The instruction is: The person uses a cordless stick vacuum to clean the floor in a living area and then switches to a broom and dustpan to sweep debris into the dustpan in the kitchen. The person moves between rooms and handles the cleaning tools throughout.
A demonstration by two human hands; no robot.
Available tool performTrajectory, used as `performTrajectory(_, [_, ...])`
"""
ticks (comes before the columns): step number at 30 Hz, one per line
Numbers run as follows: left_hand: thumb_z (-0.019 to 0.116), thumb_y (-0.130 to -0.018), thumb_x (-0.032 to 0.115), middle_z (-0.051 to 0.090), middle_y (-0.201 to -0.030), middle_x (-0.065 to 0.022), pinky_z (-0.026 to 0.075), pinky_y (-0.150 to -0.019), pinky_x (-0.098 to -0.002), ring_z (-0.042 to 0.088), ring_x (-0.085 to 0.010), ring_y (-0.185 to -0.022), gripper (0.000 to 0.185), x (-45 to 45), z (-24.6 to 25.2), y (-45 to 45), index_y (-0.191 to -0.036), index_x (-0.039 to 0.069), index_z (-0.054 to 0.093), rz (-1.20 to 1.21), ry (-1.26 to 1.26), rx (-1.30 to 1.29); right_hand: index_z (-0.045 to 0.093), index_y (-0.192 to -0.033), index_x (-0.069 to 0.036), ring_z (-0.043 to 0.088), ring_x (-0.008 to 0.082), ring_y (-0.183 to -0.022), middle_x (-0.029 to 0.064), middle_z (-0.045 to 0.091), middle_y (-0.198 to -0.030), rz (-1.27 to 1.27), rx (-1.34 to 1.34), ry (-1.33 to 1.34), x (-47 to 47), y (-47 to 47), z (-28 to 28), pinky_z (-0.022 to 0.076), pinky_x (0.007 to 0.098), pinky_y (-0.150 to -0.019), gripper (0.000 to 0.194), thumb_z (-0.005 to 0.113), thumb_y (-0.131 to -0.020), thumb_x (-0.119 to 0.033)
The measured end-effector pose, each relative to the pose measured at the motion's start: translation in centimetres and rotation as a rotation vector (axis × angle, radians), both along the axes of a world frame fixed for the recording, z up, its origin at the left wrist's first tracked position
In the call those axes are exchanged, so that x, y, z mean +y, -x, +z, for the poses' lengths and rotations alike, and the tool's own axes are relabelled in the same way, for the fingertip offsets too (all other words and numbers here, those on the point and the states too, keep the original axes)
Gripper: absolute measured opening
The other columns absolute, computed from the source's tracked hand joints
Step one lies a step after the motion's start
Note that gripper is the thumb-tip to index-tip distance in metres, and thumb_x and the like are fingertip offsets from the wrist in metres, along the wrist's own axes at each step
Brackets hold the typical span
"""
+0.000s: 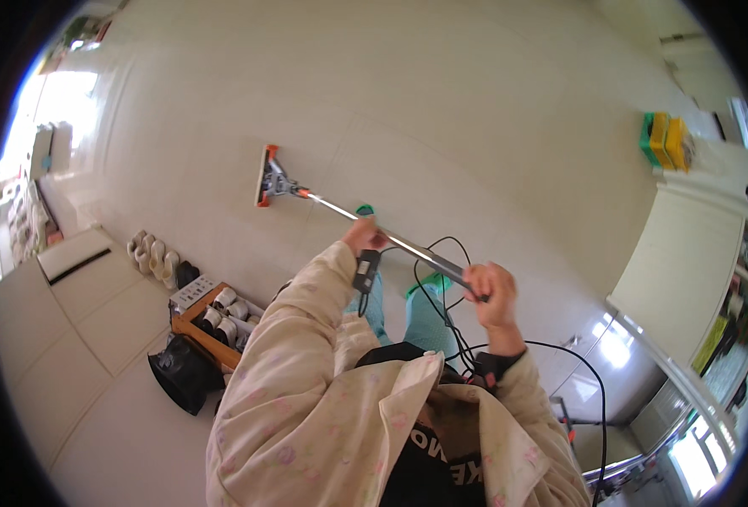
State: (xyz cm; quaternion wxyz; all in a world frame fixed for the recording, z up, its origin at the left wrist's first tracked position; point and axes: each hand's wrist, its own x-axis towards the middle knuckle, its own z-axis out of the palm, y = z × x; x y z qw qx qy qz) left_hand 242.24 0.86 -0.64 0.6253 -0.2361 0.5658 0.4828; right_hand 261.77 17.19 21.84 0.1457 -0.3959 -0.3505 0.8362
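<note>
A sponge mop lies slantwise across the view, its orange-and-grey mop head point(275, 176) down on the pale floor tiles at the left. My left hand point(366, 235) is wrapped around the middle of the metal mop handle point(331, 205). Near the dark grip at its upper end, my right hand point(493, 293) holds the same handle. A small black box on a cable point(366, 271) hangs by my left wrist. Below the handle are my feet in green slippers point(430, 284), partly hidden by the handle and cables.
Black cables point(445, 310) loop in front of my legs. Several pale shoes point(154, 256) stand by the cabinet point(89, 298) at left, beside an orange-brown box of shoes point(212, 329) and a black bag point(186, 374). Yellow and green crates point(665, 141) stand at far right, near a white cabinet point(681, 272).
</note>
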Motion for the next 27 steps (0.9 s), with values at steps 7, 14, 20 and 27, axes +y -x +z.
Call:
performTrajectory(7, [0.029,-0.086,0.047,0.049,-0.067,-0.0035,0.046,-0.049,-0.0301,0.049,-0.0135,-0.052,0.053,14.2,6.4,-27.7,-0.092,0.003,0.056,-0.748,-0.357,-0.511,0.043,-0.06,-0.006,0.046,0.0153,-0.056,0.0058,0.05,-0.059,-0.177,-0.722,-1.05,2.6,-29.2,12.0,0.0417,0.0273,-0.052,0.03,0.043,-0.084,-0.025])
performTrajectory(14, [0.043,-0.079,0.021,0.047,-0.058,-0.0089,0.048,-0.052,-0.0362,0.053,-0.0212,-0.054,0.02,24.8,13.7,-44.5,-0.073,0.003,0.049,-0.339,-0.252,-0.67,0.029,-0.064,-0.011,0.037,0.0126,-0.061,0.0015,0.029,-0.058,-0.793,-0.468,-0.768,3.1,-35.7,24.6,0.0283,0.0167,-0.043,0.024,0.045,-0.079,-0.019])
performTrajectory(20, [0.042,-0.077,0.007,0.044,-0.054,-0.0094,0.043,-0.046,-0.0374,0.051,-0.0226,-0.052,0.015,25.5,13.8,-42.4,-0.063,0.004,0.042,0.124,-0.026,-0.521,0.027,-0.063,-0.011,0.031,0.012,-0.057,0.0007,0.026,-0.058,-0.862,-0.181,-0.904,3.5,-35.2,23.6,0.0283,0.0223,-0.051,0.024,0.045,-0.079,-0.014])
performTrajectory(27, [0.055,-0.068,0.014,0.049,-0.06,-0.0047,0.042,-0.047,-0.0317,0.05,-0.0169,-0.054,0.013,18.0,5.1,-21.4,-0.076,0.007,0.047,-0.395,-0.632,0.366,0.044,-0.07,-0.004,0.043,0.0157,-0.06,0.0063,0.044,-0.066,-0.47,-0.322,-0.943,5.8,-25.4,12.9,0.0376,0.03,-0.055,0.012,0.049,-0.075,-0.013])
